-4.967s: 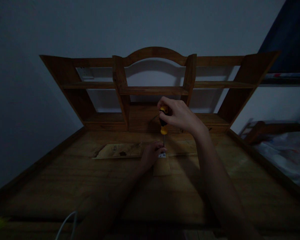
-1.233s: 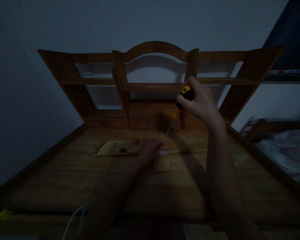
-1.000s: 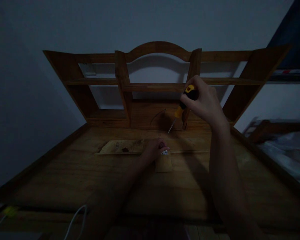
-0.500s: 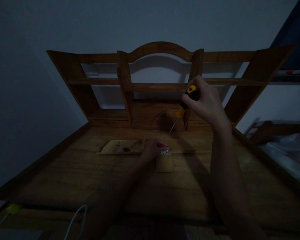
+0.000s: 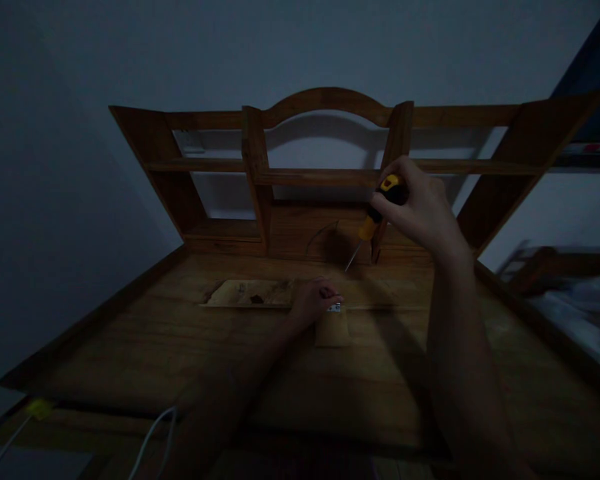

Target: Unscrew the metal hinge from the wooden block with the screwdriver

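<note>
My right hand (image 5: 423,203) is raised above the desk, its fingers closed around the yellow and black handle of a screwdriver (image 5: 367,227). The screwdriver's shaft slants down to the left, and its tip appears apart from the metal piece below. Low on the desktop, my left hand (image 5: 313,300) pinches a small shiny metal hinge (image 5: 335,307) with holes in it. That hinge lies at the far edge of a small pale wooden block (image 5: 333,330). Left of and behind my left hand is a long wooden strip (image 5: 247,293) with a dark knot; my fingers cover part of it.
A wooden shelf unit (image 5: 320,177) with an arched top stands at the back of the desktop (image 5: 180,347). White cable (image 5: 153,430) loops at the front left, near a yellow object (image 5: 40,408). Bedding (image 5: 575,307) lies beyond the right edge. The light is dim.
The scene has shifted slightly to the right in the picture. Both hands keep nearly the same pose, with the screwdriver still raised and the hinge still pinched.
</note>
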### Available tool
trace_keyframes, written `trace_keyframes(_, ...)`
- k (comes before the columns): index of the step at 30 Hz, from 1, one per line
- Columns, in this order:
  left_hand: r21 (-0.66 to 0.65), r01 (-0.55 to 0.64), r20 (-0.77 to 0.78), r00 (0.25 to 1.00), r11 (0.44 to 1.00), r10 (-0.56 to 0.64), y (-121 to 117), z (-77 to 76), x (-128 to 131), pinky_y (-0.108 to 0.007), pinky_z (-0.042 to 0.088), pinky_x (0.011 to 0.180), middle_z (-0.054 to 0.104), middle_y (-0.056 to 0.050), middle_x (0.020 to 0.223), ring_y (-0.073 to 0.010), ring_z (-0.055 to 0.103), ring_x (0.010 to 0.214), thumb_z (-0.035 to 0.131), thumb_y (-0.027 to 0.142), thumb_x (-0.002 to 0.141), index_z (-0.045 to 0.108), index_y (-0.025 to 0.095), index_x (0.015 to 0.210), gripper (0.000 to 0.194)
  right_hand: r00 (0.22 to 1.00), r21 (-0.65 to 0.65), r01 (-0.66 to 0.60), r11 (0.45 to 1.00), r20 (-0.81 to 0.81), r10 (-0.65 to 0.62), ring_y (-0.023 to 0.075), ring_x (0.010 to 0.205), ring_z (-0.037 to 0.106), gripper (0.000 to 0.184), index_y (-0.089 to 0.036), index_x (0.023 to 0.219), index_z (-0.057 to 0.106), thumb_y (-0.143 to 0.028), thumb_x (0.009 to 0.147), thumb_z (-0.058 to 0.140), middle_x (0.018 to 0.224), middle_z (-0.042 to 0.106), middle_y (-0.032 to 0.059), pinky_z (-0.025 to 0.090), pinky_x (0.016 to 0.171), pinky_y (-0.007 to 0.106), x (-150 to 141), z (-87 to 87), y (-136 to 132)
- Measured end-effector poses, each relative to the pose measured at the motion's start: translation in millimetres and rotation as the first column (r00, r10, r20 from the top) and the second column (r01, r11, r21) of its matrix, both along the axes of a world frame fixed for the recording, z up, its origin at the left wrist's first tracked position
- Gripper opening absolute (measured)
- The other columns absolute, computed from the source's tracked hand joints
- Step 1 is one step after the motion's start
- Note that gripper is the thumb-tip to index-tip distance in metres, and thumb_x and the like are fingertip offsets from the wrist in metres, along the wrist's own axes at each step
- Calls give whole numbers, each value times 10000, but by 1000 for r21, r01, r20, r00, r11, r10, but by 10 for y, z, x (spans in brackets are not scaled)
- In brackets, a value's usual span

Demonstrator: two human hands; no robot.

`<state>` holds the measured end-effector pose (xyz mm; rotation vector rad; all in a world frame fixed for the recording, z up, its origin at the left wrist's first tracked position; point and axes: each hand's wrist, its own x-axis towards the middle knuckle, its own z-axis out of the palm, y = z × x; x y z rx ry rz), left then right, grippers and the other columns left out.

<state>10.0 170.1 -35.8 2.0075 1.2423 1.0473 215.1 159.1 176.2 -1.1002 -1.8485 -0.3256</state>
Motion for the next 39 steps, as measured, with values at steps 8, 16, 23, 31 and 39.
trace_keyframes(8,-123,115,74,992,986,-106,81,-6,-85,-257,534,767,784,-51,960,-180,719,864,835,242,781,811,180,911,145,1000,-29,-16,999,-26,16,265,813,627,229,-269,1046,636,-314,822,648,893,679,48,438,736,394,12,15,-33)
trace_keyframes(16,-84,145,7,989,986,-145,132,-50,-131,-276,527,754,787,-60,926,-197,720,857,781,312,839,832,185,891,147,1000,-17,5,1000,-11,-6,292,846,629,266,-282,1085,634,-323,822,648,887,681,56,443,743,412,32,20,-31)
trace_keyframes(23,-58,65,25,998,996,-64,78,-40,-103,-264,525,715,778,-60,902,-183,712,805,823,319,798,814,174,834,150,1000,-8,-7,1000,0,7,285,835,632,234,-282,1065,621,-332,836,639,899,690,59,452,734,407,33,8,-27)
trace_keyframes(31,-18,23,16,1000,1000,-22,30,12,-48,-235,488,668,748,-44,830,-151,669,741,856,300,771,762,149,795,179,1000,-11,1,1000,-20,-1,286,818,634,241,-268,1052,623,-326,819,655,899,691,62,449,745,420,43,20,-32)
trace_keyframes(39,-5,16,50,999,1000,-16,4,-42,-7,-236,482,663,733,-18,793,-140,648,710,841,335,791,739,171,794,194,1000,-10,-4,1000,-5,4,289,842,633,233,-271,1049,624,-315,822,657,905,689,62,448,751,417,35,23,-43)
